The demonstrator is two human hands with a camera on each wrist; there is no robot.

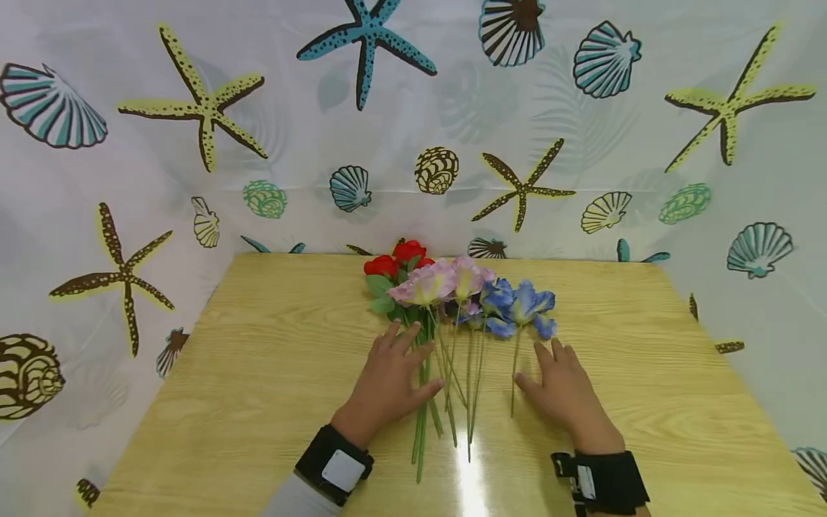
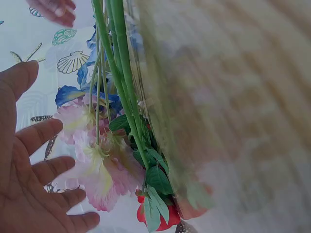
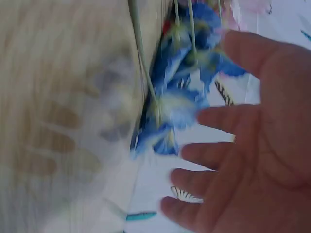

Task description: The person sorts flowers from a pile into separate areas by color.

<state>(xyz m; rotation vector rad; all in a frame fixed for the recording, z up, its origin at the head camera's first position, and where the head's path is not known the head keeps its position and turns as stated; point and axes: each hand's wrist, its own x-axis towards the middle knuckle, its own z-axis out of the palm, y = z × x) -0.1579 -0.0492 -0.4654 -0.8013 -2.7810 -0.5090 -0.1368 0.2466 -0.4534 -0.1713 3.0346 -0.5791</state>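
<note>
Artificial flowers lie side by side on the table, stems toward me. Red flowers [image 1: 382,266] with green leaves are at the left, pink flowers [image 1: 429,282] in the middle, blue flowers [image 1: 526,305] at the right. Over the red flowers' green stems [image 2: 119,53] my left hand [image 1: 390,377] hovers with fingers spread, holding nothing. My right hand [image 1: 562,391] is beside the rightmost blue flower's stem [image 1: 515,370], its fingers extended and nothing gripped. In the right wrist view, the palm [image 3: 282,141] faces the blue blooms. Whether either hand touches a stem I cannot tell.
The wooden table [image 1: 278,323] is glossy and reflects light near the front. Behind it and at both sides hangs a white cloth [image 1: 400,143] printed with starfish and shells. Each wrist wears a black band [image 1: 332,463].
</note>
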